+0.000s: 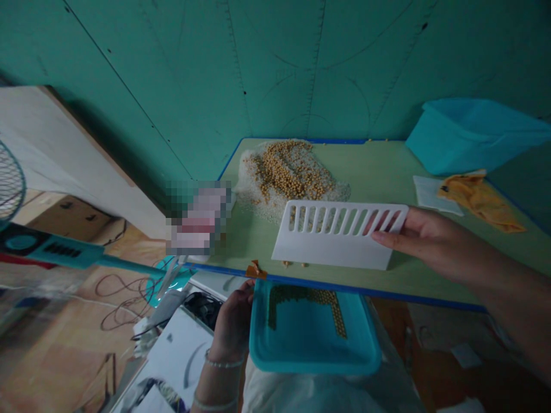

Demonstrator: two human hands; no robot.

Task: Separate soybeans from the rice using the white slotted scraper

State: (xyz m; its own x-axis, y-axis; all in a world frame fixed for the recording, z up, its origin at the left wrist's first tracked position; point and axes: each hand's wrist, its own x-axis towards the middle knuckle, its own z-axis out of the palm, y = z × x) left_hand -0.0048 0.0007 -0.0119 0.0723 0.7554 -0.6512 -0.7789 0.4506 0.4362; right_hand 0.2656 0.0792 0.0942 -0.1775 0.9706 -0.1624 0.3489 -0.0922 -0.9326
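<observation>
My right hand (pixel 424 241) grips the right end of a white slotted plastic scraper (pixel 336 244), held upright on the green table (pixel 379 166) near its front edge. Behind the scraper lies a pile of yellow beans mixed with white grains (pixel 290 172). A few loose beans (pixel 295 264) sit just in front of the scraper. My left hand (pixel 235 321) holds the left rim of a blue tray (pixel 316 355) below the table's front edge. A band of beans (pixel 318 298) lies inside the tray along its far side.
A blue tub (pixel 469 135) stands at the table's back right, with a white sheet (pixel 430 195) and a crumpled orange wrapper (pixel 480 201) in front of it. A teal-handled racket (pixel 55 249) and cables (pixel 116 298) lie at the left over a wooden floor. A green wall rises behind.
</observation>
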